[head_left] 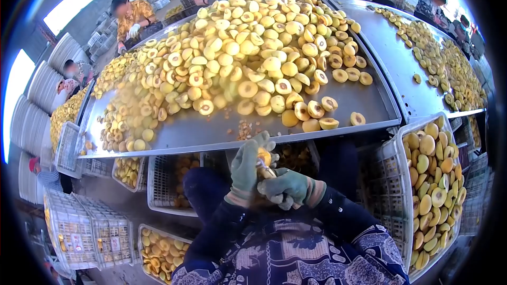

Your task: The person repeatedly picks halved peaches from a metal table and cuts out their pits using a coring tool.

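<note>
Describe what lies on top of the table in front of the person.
A heap of yellow fruit halves and, in front of it, small brownish bits. The heap hides its inner pieces and the table beneath.

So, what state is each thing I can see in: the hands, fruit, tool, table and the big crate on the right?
Yellow-orange fruit piece: held; whole or halved, I can't tell.
Small slim tool: gripped, partly hidden.
Left hand in grey-green glove: closed on the piece.
Right hand in grey-green glove: closed around the tool.
Loose yellow fruit halves: cut, heaped.
Silver metal table: partly covered.
Pale plastic crate: filled with fruit.
</note>
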`<action>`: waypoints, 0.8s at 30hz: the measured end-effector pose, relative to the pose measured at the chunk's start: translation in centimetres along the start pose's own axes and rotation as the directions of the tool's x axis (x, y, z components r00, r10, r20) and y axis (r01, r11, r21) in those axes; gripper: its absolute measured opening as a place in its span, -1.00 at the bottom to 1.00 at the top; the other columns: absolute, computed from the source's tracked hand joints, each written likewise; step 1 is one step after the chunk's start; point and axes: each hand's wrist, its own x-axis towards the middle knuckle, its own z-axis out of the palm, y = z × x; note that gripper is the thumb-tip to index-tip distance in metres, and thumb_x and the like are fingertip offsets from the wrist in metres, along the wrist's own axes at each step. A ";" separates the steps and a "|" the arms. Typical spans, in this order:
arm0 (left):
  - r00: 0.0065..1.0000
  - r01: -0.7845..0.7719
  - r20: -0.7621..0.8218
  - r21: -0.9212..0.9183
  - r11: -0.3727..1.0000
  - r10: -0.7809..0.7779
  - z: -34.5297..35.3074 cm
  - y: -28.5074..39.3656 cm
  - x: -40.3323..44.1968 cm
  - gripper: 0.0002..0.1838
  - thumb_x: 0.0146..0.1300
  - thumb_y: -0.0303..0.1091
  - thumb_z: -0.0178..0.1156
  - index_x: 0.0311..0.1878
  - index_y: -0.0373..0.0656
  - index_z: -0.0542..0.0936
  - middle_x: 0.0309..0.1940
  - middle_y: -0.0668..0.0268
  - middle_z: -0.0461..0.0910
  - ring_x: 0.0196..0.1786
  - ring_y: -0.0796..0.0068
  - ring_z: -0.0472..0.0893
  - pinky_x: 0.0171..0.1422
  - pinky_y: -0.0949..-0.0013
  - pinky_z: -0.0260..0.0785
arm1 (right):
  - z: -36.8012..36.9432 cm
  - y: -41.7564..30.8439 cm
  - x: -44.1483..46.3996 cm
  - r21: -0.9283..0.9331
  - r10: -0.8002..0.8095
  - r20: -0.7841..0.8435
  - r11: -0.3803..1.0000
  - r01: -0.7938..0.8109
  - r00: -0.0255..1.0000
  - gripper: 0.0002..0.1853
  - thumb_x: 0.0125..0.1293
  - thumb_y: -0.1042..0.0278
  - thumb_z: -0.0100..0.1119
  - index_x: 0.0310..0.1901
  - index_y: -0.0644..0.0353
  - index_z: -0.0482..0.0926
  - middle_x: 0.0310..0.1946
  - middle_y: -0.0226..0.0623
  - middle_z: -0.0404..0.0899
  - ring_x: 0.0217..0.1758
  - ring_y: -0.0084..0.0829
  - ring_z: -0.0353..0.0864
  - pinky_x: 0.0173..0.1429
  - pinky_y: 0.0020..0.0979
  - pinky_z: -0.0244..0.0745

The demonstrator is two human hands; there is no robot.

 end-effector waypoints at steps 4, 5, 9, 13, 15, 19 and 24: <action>0.992 -0.125 -0.011 0.045 0.991 0.126 0.4 -1.1 0.1 -0.53 0.40 -0.08 0.09 0.26 -0.13 0.43 -0.02 0.12 0.58 -0.16 0.25 0.66 -0.13 0.27 0.59 | -2.1 3.2 1.6 0.439 -0.160 0.369 0.898 -0.020 0.916 -0.69 0.41 0.29 -0.02 -0.15 0.45 0.50 -0.73 -0.56 0.35 -0.83 -0.69 0.25 -0.71 -0.60 0.27; 0.986 -0.167 -0.016 0.056 0.984 0.168 0.2 -1.2 0.2 -0.52 0.38 -0.11 0.13 0.27 -0.12 0.42 0.02 0.15 0.57 -0.12 0.28 0.65 -0.11 0.29 0.59 | -2.0 3.7 1.7 0.547 -0.234 0.407 0.837 -0.031 0.883 -0.70 0.43 0.31 -0.05 -0.10 0.45 0.49 -0.73 -0.57 0.36 -0.82 -0.69 0.27 -0.70 -0.60 0.29; 0.946 -0.308 -0.103 0.016 0.951 0.308 -1.4 1.2 0.8 -0.64 0.32 -0.28 0.22 0.16 -0.12 0.53 0.01 0.22 0.61 -0.13 0.38 0.67 -0.14 0.36 0.60 | -1.2 4.1 1.0 0.502 -0.335 0.334 0.855 0.134 0.881 -0.68 0.44 0.29 -0.06 -0.07 0.45 0.49 -0.72 -0.56 0.37 -0.79 -0.70 0.27 -0.68 -0.61 0.29; 0.805 -0.395 -0.249 0.454 0.799 0.539 -10.7 7.2 1.3 -0.72 0.36 -0.32 0.19 0.07 -0.23 0.58 0.01 0.19 0.64 -0.01 0.44 0.64 -0.08 0.47 0.55 | -4.2 4.0 0.7 0.324 -0.160 -0.134 0.926 0.196 0.978 -0.71 0.40 0.25 0.04 -0.15 0.39 0.52 -0.69 -0.53 0.40 -0.77 -0.72 0.26 -0.65 -0.69 0.25; 0.806 -0.097 -0.131 0.933 0.346 0.578 -14.1 10.8 1.7 -0.72 0.34 -0.23 0.15 -0.10 -0.27 0.65 -0.20 0.17 0.69 -0.16 0.45 0.62 -0.06 0.34 0.42 | -5.5 4.3 1.9 0.382 -0.044 -0.252 0.913 0.141 0.967 -0.72 0.39 0.25 0.07 -0.17 0.36 0.53 -0.67 -0.53 0.41 -0.75 -0.73 0.27 -0.65 -0.69 0.26; 0.867 -0.029 0.043 0.999 -0.037 0.496 -16.8 11.2 6.1 -0.59 0.28 -0.02 0.13 -0.08 -0.21 0.63 -0.22 0.05 0.65 -0.11 0.12 0.61 0.03 0.25 0.40 | -5.8 4.7 3.3 0.442 0.026 -0.251 0.892 0.090 0.968 -0.83 0.33 0.32 0.14 -0.25 0.27 0.54 -0.63 -0.49 0.42 -0.69 -0.73 0.31 -0.67 -0.70 0.20; 0.977 -0.104 0.060 0.973 0.208 0.205 -11.2 5.5 17.4 -0.48 0.22 0.03 0.19 0.06 -0.20 0.58 -0.13 0.04 0.65 -0.02 0.21 0.61 0.14 0.24 0.36 | -3.9 2.5 3.2 0.099 0.011 -0.408 0.995 0.032 0.913 -0.85 0.25 0.30 0.21 -0.34 0.19 0.53 -0.62 -0.42 0.43 -0.68 -0.63 0.35 -0.64 -0.60 0.24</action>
